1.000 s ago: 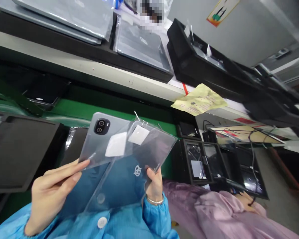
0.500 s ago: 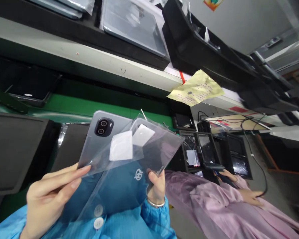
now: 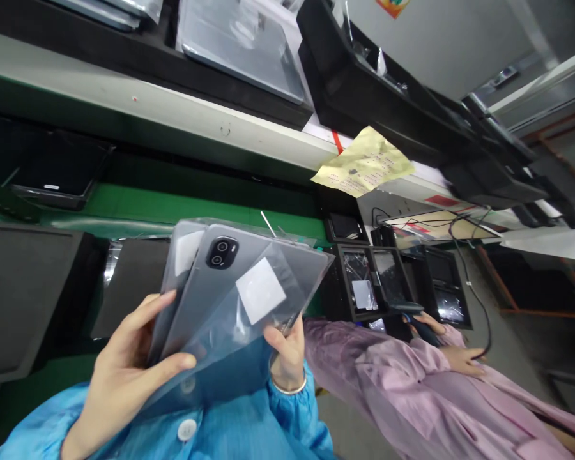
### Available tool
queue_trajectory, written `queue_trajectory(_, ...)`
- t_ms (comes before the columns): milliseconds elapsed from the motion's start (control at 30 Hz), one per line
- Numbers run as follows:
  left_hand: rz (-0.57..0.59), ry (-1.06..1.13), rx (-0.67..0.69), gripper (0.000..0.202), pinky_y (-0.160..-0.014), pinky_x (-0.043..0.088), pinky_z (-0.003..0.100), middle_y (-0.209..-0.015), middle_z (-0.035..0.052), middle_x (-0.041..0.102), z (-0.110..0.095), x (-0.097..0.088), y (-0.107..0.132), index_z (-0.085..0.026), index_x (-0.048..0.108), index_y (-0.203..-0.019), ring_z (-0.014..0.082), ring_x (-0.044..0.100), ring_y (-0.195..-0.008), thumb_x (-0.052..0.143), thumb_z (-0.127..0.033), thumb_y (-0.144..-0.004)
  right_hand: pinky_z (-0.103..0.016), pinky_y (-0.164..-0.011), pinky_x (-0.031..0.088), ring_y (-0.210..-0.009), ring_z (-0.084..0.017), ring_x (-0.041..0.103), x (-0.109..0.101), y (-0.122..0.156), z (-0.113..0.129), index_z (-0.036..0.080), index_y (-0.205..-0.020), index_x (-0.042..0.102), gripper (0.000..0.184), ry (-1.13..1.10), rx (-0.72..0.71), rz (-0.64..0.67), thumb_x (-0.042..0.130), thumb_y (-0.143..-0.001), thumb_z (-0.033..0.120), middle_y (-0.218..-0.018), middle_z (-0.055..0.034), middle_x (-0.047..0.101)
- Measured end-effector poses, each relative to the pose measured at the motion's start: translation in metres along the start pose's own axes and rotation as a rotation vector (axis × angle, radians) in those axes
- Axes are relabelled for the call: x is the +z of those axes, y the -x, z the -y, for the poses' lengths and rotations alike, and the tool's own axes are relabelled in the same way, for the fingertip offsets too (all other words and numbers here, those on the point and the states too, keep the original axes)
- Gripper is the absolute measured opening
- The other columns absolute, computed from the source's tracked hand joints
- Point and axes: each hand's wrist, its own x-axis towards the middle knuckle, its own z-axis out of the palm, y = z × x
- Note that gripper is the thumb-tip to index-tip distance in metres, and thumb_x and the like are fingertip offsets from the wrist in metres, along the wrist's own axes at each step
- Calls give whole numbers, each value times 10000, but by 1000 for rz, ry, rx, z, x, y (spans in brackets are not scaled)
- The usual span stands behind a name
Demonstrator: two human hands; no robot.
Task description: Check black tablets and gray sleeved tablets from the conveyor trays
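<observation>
In front of the green worktop (image 3: 211, 199), a grey tablet (image 3: 201, 306) in a clear sleeve (image 3: 240, 331) is held tilted, camera side up, overlapping a second tablet (image 3: 160, 327) behind it. The left hand (image 3: 127, 370) grips both along their left edges, thumb against fingers; the right hand (image 3: 289, 352) pinches the sleeve's right side beside a white label (image 3: 260, 291). Rightward, a co-worker's hand (image 3: 436, 324) holds a dark handheld device (image 3: 405, 308).

- My left hand (image 3: 115, 377) grips, thumb (image 3: 170, 368) stretched toward my right hand (image 3: 290, 354), index finger (image 3: 146, 311) above that thumb.
- My right hand pinches, its thumb slanting up toward my left hand.
</observation>
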Motion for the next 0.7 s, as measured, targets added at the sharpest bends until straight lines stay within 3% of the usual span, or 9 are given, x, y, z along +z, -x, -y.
queue_trajectory(167, 64, 31, -112, 867, -921, 670, 309, -1469, -56, 686, 3, 2, 1, -570, 539, -1516, 304, 742, -1223, 909, -567, -732, -344, -770, 650, -812, -239, 771, 6, 1, 3, 283, -1249, 723, 727, 15, 7, 75, 970, -571, 371, -921, -31, 835)
queue_trajectory(400, 79, -6, -75, 848, -987, 666, 330, -1525, -86, 636, 1, 0, 1, -575, 511, -1535, 305, 690, -1314, 885, -543, -775, -344, -821, 659, -871, -240, 792, 7, 0, 4, 287, -1223, 715, 701, -12, 33, 69, 977, -574, 318, -966, -25, 842)
queue_trajectory(600, 90, 10, -89, 847, -977, 667, 287, -1559, -89, 607, 1, 2, -1, -561, 505, -1547, 291, 686, -1330, 881, -508, -789, -352, -807, 661, -847, -240, 789, 7, 2, 7, 284, -1222, 710, 698, -6, 45, 62, 991, -584, 321, -959, -16, 833)
queue_trajectory(700, 86, -3, -111, 853, -1053, 628, 309, -1573, -85, 595, 0, -1, -1, -550, 506, -1551, 288, 646, -1389, 880, -530, -785, -322, -822, 657, -866, -221, 785, 5, 3, 7, 282, -1232, 713, 681, 0, 35, 75, 995, -615, 335, -970, -10, 832)
